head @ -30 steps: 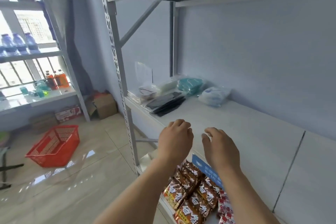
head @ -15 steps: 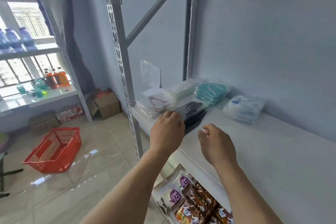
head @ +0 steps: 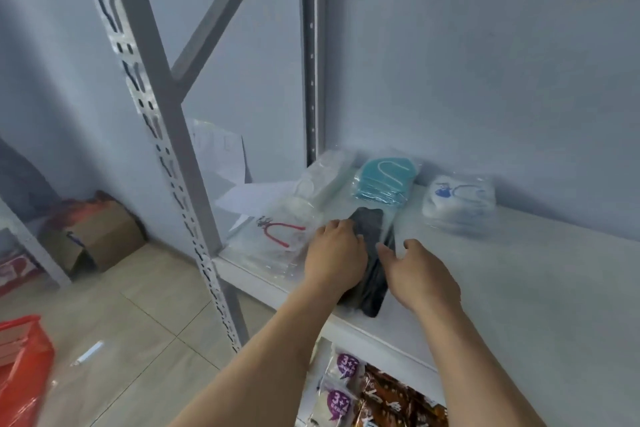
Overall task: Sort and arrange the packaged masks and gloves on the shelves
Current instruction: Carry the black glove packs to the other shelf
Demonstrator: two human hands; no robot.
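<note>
a pack of black masks (head: 372, 253) is seen lying near the front edge of the white shelf (head: 519, 288), between both hands. the left hand (head: 334, 258) is laid on its left side, fingers curled over it; the right hand (head: 420, 276) is held beside it, fingers loosely spread, with contact unclear. teal masks (head: 382, 182) are stacked behind.

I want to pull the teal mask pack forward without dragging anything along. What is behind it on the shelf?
Behind the teal mask pack only the pale wall shows, and the shelf ends there. The strip right behind the pack's back edge is hidden by the pack itself.
</note>
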